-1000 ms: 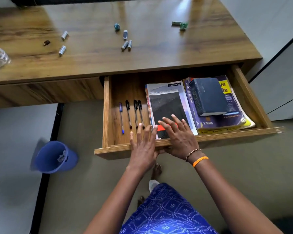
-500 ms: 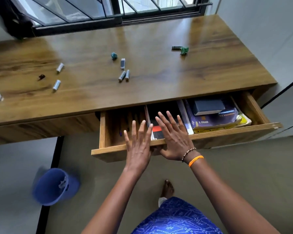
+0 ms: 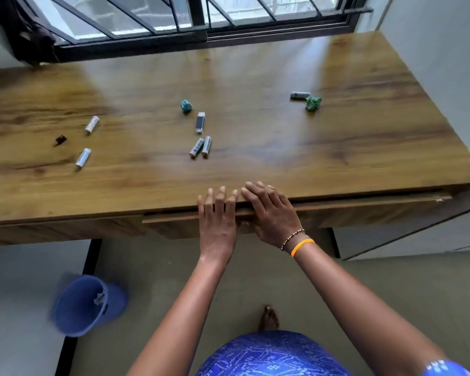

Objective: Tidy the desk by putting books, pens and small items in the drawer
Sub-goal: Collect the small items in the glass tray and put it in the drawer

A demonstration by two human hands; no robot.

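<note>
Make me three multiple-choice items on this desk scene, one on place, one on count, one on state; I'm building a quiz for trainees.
1. Where is the blue bin?
A. on the desk
B. on the floor, left of the person
C. in the drawer

2. How many batteries lie side by side at the desk's middle?
A. two
B. four
C. six

3. The drawer is:
A. wide open
B. removed
C. almost shut

Answers: 1 B, it stands on the floor. 2 A, a pair of batteries touch. 3 C, left hand and right hand press its front, fingers straight.

Bright daylight from window [image 3: 201,14]; glare streaks on desk [image 3: 255,77]; bin [image 3: 87,305] motion-blurred; wide-angle edge bending.
</note>
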